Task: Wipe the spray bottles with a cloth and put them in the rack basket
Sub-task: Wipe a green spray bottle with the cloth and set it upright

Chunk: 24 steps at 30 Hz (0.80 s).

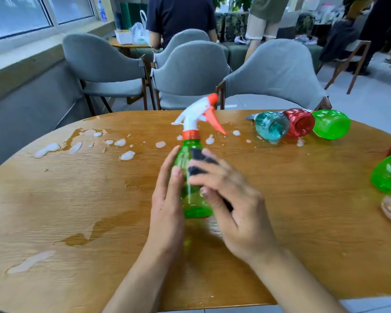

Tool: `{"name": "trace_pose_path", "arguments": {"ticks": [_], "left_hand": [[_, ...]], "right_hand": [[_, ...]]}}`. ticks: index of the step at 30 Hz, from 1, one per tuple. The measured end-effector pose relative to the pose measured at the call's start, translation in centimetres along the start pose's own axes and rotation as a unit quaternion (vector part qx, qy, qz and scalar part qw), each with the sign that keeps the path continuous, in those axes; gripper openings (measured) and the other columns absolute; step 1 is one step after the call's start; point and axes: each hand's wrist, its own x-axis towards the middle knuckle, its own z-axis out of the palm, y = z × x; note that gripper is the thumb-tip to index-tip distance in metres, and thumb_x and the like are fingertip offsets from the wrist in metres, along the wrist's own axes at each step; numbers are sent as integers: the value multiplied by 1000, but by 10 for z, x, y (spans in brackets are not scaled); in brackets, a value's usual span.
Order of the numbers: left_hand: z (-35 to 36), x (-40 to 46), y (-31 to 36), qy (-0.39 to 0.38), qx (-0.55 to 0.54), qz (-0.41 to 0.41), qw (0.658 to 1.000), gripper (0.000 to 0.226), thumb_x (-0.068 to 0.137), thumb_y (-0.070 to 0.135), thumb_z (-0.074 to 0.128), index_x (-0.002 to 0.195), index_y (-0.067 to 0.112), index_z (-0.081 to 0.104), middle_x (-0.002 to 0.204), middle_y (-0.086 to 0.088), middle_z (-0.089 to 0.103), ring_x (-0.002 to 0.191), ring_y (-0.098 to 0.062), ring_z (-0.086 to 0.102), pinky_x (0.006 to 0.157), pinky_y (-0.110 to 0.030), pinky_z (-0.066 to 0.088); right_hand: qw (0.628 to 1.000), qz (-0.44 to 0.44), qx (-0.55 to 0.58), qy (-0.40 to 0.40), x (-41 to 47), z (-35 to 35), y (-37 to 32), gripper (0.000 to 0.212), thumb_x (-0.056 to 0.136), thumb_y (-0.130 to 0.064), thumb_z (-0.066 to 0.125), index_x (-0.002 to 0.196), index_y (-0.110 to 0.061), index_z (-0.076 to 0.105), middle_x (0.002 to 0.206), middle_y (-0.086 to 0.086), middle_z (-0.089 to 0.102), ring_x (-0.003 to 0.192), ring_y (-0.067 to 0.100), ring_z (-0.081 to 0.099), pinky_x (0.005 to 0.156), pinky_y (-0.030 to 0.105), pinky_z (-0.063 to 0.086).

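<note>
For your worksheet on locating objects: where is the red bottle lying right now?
In the head view, the red bottle lies at the table's far right, between a teal bottle and a green bottle.

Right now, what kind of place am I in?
Probably a café or lounge-style common room: a round wooden table, grey upholstered chairs set around several tables, and other people standing further back.

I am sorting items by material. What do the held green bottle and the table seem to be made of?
Green bottle: likely glossy translucent plastic, since the hand and the dark cloth show through it. Table: wood or wood-look veneer, with visible grain; smooth, as puddles sit on top.
</note>
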Motion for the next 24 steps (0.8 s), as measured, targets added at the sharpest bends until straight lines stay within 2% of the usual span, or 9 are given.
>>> {"name": "trace_pose_path", "arguments": {"ticks": [3, 5, 8, 11, 14, 16, 20, 22, 24], "left_hand": [[-14, 9, 5, 41, -39, -26, 998, 46, 102, 52, 51, 146, 44, 59, 138, -7, 71, 124, -31, 70, 111, -64, 50], [-21, 13, 8, 61, -40, -27, 997, 44, 101, 55, 52, 144, 47, 60, 139, -6, 70, 125, -31, 69, 111, -65, 50], [-19, 14, 6, 44, 9, 4, 999, 49, 100, 61, 51, 147, 49, 57, 146, -1, 66, 135, -27, 63, 115, -64, 46], [-6, 5, 2, -19, 56, 32, 998, 45, 106, 43, 46, 150, 37, 55, 149, 13, 63, 142, -11, 56, 121, -52, 44], [3, -2, 1, -53, 62, 36, 996, 45, 108, 36, 44, 151, 33, 54, 151, 15, 61, 144, -11, 54, 124, -52, 40], [0, 1, -1, -28, 50, 27, 998, 45, 107, 39, 45, 151, 35, 55, 149, 13, 64, 142, -12, 57, 123, -55, 40], [-18, 10, 3, 24, -22, -20, 999, 42, 107, 46, 47, 147, 38, 60, 142, -6, 69, 129, -32, 67, 115, -66, 45], [-25, 14, 5, 33, -35, -28, 998, 39, 109, 45, 48, 146, 39, 61, 138, -6, 70, 124, -34, 70, 111, -63, 51], [-26, 15, 6, 17, -13, -13, 1000, 43, 107, 47, 45, 147, 40, 59, 137, -1, 72, 124, -27, 70, 106, -53, 55]], "right_hand": [[995, -36, 37, -85, -13, 8, -8, 21, 105, -9, 59, 113, -7, 78, 133, 2, 71, 146, 17, 50, 121, 40, 39], [991, -19, 91, -97, -16, 7, -14, 20, 105, -7, 58, 110, -4, 77, 127, 4, 74, 140, 16, 56, 117, 39, 43], [993, 15, 114, 0, -6, -3, -17, 22, 107, -7, 53, 109, -4, 75, 123, 4, 74, 132, 18, 63, 111, 38, 48], [997, 2, 38, 73, 12, -13, -11, 23, 106, -7, 52, 116, -3, 72, 130, 6, 71, 138, 20, 58, 114, 39, 46], [999, 2, -3, 34, 15, -11, -2, 25, 107, -10, 54, 121, -5, 73, 139, 4, 67, 146, 20, 50, 119, 45, 42], [1000, -4, -5, 2, 8, -4, 1, 23, 107, -11, 56, 119, -6, 75, 139, 3, 68, 147, 20, 48, 120, 46, 41], [994, -32, 44, -91, -10, 8, -8, 20, 105, -8, 59, 111, -7, 78, 130, 1, 73, 144, 15, 52, 122, 42, 38], [989, -22, 91, -115, -15, 10, -15, 19, 105, -7, 60, 110, -6, 78, 126, 1, 74, 140, 14, 55, 120, 40, 40], [989, 4, 131, -73, -11, 5, -21, 20, 104, -7, 58, 109, -5, 77, 125, 3, 74, 137, 15, 59, 117, 41, 44]]}}
